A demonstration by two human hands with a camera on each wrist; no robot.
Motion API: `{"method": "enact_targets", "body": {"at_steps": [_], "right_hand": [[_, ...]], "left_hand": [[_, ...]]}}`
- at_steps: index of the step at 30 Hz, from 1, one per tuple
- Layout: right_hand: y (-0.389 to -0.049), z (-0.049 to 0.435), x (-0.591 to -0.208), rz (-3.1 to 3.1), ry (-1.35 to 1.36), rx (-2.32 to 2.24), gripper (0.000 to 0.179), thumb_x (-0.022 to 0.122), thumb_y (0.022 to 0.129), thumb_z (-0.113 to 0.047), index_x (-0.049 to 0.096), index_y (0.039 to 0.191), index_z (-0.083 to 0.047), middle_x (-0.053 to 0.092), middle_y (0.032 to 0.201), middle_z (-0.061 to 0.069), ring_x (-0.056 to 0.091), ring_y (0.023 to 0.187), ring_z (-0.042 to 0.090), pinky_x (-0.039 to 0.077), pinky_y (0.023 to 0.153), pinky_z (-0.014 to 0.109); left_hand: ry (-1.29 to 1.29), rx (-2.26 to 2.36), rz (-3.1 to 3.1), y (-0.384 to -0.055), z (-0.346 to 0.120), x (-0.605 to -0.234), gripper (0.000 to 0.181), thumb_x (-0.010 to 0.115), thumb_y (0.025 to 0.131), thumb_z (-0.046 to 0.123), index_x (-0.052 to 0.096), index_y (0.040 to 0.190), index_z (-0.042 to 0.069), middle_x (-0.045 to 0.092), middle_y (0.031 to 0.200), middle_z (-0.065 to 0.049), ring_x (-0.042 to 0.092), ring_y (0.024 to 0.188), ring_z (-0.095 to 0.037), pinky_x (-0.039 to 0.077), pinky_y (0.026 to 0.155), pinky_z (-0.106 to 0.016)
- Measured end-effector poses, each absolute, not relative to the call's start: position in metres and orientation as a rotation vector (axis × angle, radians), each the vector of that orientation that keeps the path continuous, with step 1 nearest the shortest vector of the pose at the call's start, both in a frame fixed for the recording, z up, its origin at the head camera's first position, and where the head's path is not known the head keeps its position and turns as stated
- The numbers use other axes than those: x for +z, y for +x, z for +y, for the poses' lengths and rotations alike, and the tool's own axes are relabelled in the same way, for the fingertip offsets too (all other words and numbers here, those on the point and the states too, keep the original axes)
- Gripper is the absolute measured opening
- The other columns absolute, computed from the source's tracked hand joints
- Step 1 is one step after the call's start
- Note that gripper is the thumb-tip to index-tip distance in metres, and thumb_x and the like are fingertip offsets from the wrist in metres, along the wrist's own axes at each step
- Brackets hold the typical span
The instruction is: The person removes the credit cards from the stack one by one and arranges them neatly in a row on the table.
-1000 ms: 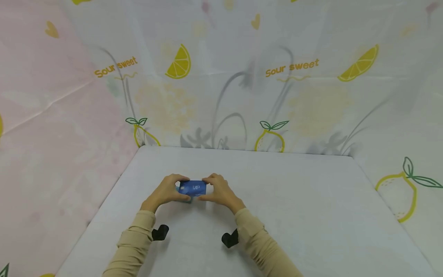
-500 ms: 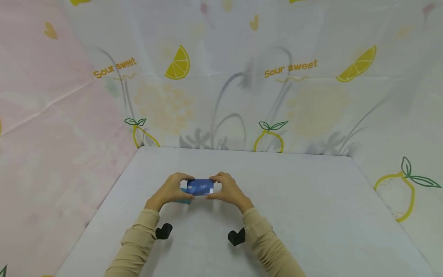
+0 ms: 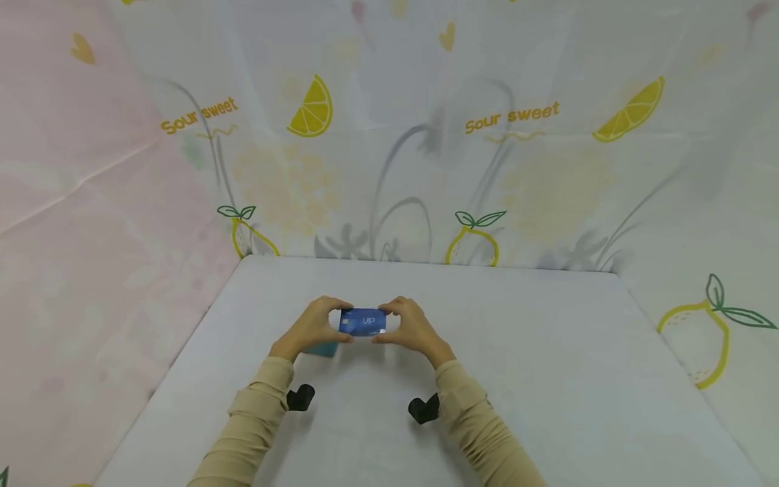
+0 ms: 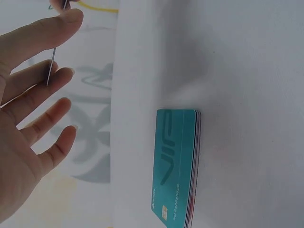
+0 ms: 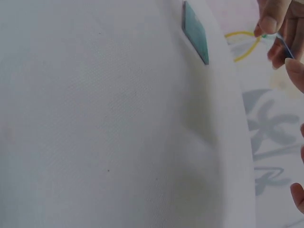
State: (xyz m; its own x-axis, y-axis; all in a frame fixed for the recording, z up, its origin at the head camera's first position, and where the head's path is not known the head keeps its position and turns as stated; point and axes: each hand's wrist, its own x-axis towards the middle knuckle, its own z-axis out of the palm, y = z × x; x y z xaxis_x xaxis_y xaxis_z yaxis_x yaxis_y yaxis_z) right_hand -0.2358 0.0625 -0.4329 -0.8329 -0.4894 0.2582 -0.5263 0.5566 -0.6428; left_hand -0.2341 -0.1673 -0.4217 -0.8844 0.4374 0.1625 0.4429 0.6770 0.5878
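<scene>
A blue VIP card [image 3: 363,322] with a small gold chip is held up above the table, its printed face toward the head camera. My left hand [image 3: 314,326] pinches its left end between thumb and fingers. The right hand [image 3: 414,328] pinches the opposite end in the same way. Seen from the left wrist, the card [image 4: 53,57] is a thin edge between thumb and fingertips. Below and left of it lies a stack of cards [image 4: 175,161] with a teal VIP card on top; in the head view my left hand partly covers this teal stack [image 3: 322,349].
The white table [image 3: 517,352] stretches out on both sides of the arms. Behind it hangs a lemon-print cloth [image 3: 389,162], and a pink one [image 3: 109,270] is at the left. Black wrist mounts [image 3: 301,398] stick out beside the sleeves.
Both hands have carried the blue card to the right and slightly farther from the body. More of the teal stack shows on the table now.
</scene>
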Motion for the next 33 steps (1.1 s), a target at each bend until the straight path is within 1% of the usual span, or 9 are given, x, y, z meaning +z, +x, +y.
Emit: {"method": "enact_targets", "body": {"at_steps": [3, 8, 13, 20, 24, 33], "right_hand": [[-0.239, 0.065, -0.434, -2.738, 0.873, 1.153, 0.061, 0.084, 0.068, -0.027, 0.063, 0.117, 0.003, 0.062, 0.103, 0.014, 0.055, 0.096, 0.035, 0.044, 0.081, 0.04], [-0.246, 0.068, -0.436, -2.743, 0.853, 1.11, 0.059, 0.084, 0.068, -0.027, 0.064, 0.115, 0.002, 0.061, 0.102, 0.013, 0.054, 0.094, 0.031, 0.044, 0.081, 0.038], [-0.251, 0.07, -0.435, -2.734, 0.828, 1.131, 0.06, 0.085, 0.066, -0.026, 0.064, 0.114, 0.003, 0.061, 0.1, 0.013, 0.055, 0.093, 0.03, 0.045, 0.08, 0.038], [-0.261, 0.069, -0.437, -2.746, 0.772, 1.163, 0.06, 0.085, 0.067, -0.024, 0.063, 0.116, 0.003, 0.061, 0.102, 0.015, 0.055, 0.096, 0.035, 0.045, 0.082, 0.04], [-0.267, 0.066, -0.44, -2.75, 0.76, 1.159, 0.06, 0.085, 0.068, -0.024, 0.063, 0.116, 0.003, 0.06, 0.102, 0.015, 0.055, 0.096, 0.035, 0.045, 0.083, 0.042], [-0.279, 0.055, -0.446, -2.84, 0.71, 1.109, 0.062, 0.083, 0.071, -0.029, 0.061, 0.121, 0.0, 0.059, 0.106, 0.014, 0.055, 0.098, 0.031, 0.046, 0.084, 0.042]], "left_hand": [[-0.757, -1.01, -2.881, -0.24, -0.164, -0.423, 0.058, 0.085, 0.067, 0.015, 0.062, 0.116, -0.006, 0.062, 0.116, -0.02, 0.053, 0.111, -0.038, 0.041, 0.095, -0.053], [-0.77, -1.008, -2.894, -0.25, -0.159, -0.424, 0.059, 0.084, 0.067, 0.015, 0.061, 0.117, -0.006, 0.062, 0.117, -0.021, 0.053, 0.112, -0.038, 0.04, 0.097, -0.052], [-0.766, -1.044, -2.906, -0.257, -0.155, -0.421, 0.059, 0.084, 0.067, 0.012, 0.061, 0.117, -0.006, 0.061, 0.118, -0.022, 0.052, 0.113, -0.039, 0.039, 0.098, -0.053], [-0.75, -1.045, -2.95, -0.27, -0.152, -0.422, 0.059, 0.082, 0.069, 0.009, 0.058, 0.121, -0.007, 0.058, 0.122, -0.023, 0.05, 0.116, -0.039, 0.039, 0.099, -0.051], [-0.728, -1.029, -2.975, -0.277, -0.153, -0.424, 0.059, 0.082, 0.069, 0.01, 0.058, 0.121, -0.006, 0.058, 0.123, -0.023, 0.05, 0.116, -0.039, 0.039, 0.099, -0.05], [-0.722, -0.965, -3.018, -0.29, -0.161, -0.427, 0.061, 0.082, 0.069, 0.009, 0.057, 0.121, -0.007, 0.057, 0.123, -0.025, 0.051, 0.114, -0.041, 0.041, 0.097, -0.05]]}}
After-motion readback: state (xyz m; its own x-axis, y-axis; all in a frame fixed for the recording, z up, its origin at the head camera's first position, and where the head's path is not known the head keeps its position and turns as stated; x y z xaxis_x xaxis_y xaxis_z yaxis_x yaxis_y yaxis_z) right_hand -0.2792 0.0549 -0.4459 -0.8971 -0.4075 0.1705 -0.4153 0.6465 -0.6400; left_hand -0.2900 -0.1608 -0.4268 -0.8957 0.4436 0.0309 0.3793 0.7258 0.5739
